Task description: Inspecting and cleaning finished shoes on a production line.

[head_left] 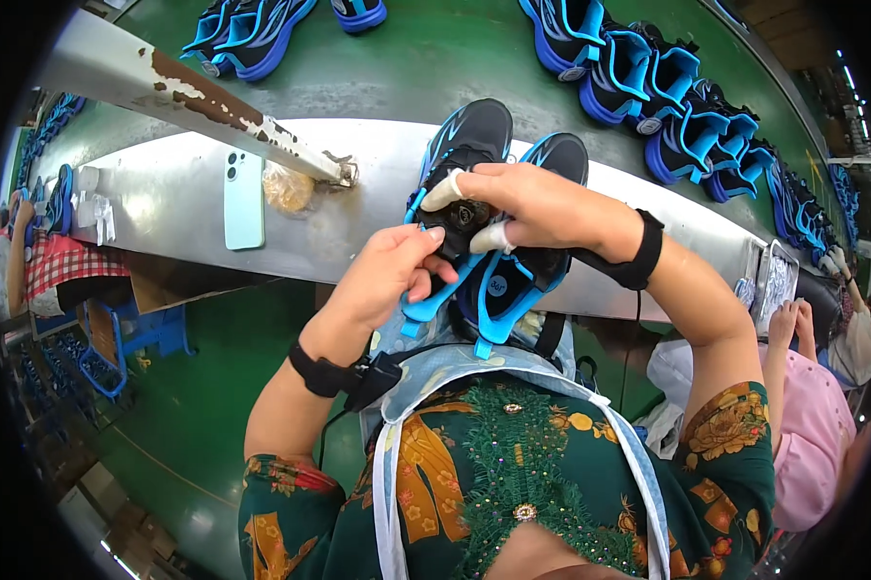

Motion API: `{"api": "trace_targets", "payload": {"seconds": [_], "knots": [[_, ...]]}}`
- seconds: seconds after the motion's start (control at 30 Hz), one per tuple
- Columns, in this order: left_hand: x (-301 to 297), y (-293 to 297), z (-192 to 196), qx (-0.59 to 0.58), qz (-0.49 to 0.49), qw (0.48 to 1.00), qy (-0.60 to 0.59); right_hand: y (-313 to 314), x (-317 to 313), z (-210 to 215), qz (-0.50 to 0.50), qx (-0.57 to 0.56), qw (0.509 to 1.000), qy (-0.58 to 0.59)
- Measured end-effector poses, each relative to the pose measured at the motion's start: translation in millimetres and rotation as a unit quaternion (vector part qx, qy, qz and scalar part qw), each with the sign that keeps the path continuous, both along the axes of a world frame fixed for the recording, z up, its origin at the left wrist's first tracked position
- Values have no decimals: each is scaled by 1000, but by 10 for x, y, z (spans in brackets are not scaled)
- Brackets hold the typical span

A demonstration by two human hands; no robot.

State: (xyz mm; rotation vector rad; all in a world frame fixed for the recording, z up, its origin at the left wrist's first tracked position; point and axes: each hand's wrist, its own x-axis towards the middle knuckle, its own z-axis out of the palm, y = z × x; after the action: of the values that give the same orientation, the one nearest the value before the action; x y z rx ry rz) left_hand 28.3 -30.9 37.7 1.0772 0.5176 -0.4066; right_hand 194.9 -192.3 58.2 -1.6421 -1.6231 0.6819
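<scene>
Head view: black-and-blue shoe (474,184) stands toe-away on the near edge of the metal surface (184,203), long axis running from the person outward. Right hand (537,203) clamps over its tongue from above, grip pressed together on it. Left hand (387,275) pinches the near-side blue strap (426,307), nearer the heel.

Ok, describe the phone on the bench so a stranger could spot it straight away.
Start at the long grey metal bench running across the picture in front of the person. To the left of the left hand and the black-and-blue shoes lies the pale mint smartphone, face down, camera lenses at its top. It is the only flat, plain rectangle there, beside a crumpled clear bag.
</scene>
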Motion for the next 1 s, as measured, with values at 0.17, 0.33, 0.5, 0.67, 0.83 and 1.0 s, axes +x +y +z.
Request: {"api": "trace_targets", "payload": {"seconds": [0.17, 0.33, 0.5, 0.67, 0.83, 1.0], "knots": [[-184, -241, -202, 12, 71, 995, -72, -111, -123, -28, -83, -14, 996, -42], [-171, -216, -45, 32, 54, 997, -54, -70, -196, 47, -109, -6, 966, -234], [-462, -403, 14, 633, -140, 700, -300, -620, -15, 550, -180, -173, 966, -71], [-418, -419, 294, 513, -232, 788, -250, -1007, -362, 250, -156, -136, 978, -19], [100, -118, 464, 538, -32, 752, -380, -1022, -712, 19, -297, 0, 942, -154], [187, -208, 226, 487, -121, 793, -346, -942, -745, -37, -380, 7, 907, -181]]}}
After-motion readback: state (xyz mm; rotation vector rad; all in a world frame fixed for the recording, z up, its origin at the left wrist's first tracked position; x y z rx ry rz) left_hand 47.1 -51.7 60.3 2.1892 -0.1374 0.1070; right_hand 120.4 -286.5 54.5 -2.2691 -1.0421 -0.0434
